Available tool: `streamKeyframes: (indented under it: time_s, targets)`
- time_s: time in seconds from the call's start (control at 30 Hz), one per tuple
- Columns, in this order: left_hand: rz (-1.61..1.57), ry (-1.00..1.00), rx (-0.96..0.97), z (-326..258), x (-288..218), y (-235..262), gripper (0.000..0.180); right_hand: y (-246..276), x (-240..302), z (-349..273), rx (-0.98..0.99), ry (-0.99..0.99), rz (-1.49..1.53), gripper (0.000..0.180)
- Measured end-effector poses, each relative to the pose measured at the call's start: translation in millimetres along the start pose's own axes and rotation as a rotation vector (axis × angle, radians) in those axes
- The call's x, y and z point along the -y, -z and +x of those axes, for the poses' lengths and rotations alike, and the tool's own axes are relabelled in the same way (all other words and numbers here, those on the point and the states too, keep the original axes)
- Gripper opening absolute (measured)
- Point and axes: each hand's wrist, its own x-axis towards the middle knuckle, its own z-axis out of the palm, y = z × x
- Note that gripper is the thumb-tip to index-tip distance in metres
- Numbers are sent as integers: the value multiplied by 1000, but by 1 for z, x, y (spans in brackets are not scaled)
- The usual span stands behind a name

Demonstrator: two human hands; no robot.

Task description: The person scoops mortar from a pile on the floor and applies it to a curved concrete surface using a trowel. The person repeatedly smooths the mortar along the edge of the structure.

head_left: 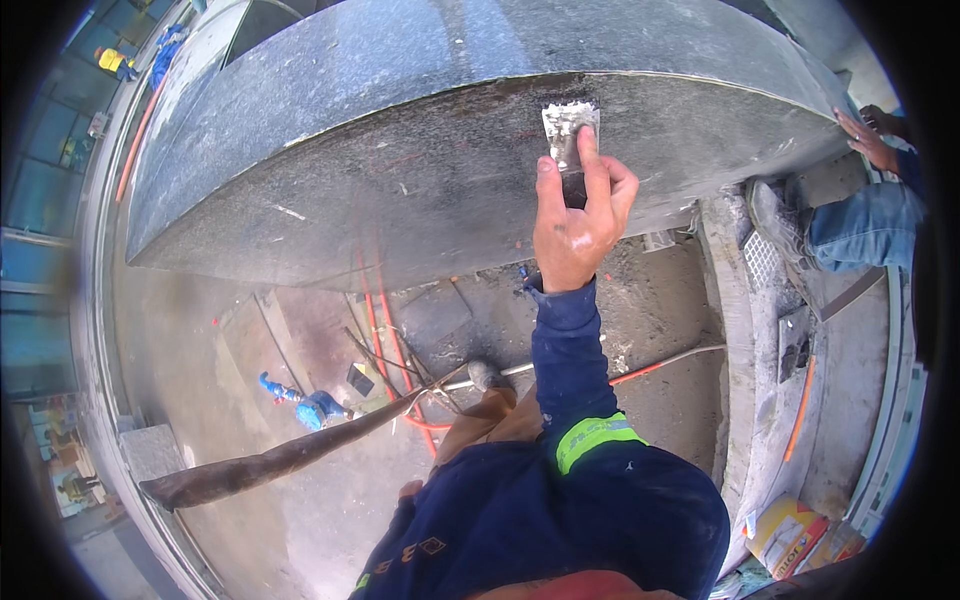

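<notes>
My right hand (582, 222) is closed on a small putty knife (568, 155), whose blade edge carries a ragged line of white paste. Its thumb lies on one side and the fingers press on the blade. The knife is held against the front face of a large grey stone slab (440, 165), just below the slab's upper edge. White smears show on the back of this hand. Only a bit of my left hand (410, 488) shows beside my body, with its fingers mostly hidden by the dark blue sleeve.
A co-worker's hand (870, 140) rests near the slab's right end, above a jeans-clad leg (865, 225). On the floor lie orange hoses (385, 340), a blue tool (318, 410) and a long brown pole (290, 468). A yellow bucket (785, 535) stands at lower right.
</notes>
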Motion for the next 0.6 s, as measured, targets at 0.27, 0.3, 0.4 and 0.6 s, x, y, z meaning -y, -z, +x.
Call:
streamKeyframes:
  time_s: [0.27, 0.3, 0.4, 0.6]
  targets:
    - [14, 60, 43, 13, 4, -6, 25, 6, 26, 4, 271, 316, -82, 50]
    - [26, 68, 34, 15, 2, -13, 25, 9, 33, 10, 301, 405, -130, 50]
    - [-29, 60, -24, 18, -3, -26, 22, 14, 48, 31, 381, 617, -257, 49]
    - [-122, 50, -66, 28, -21, -33, 19, 13, 51, 55, 450, 887, -415, 46]
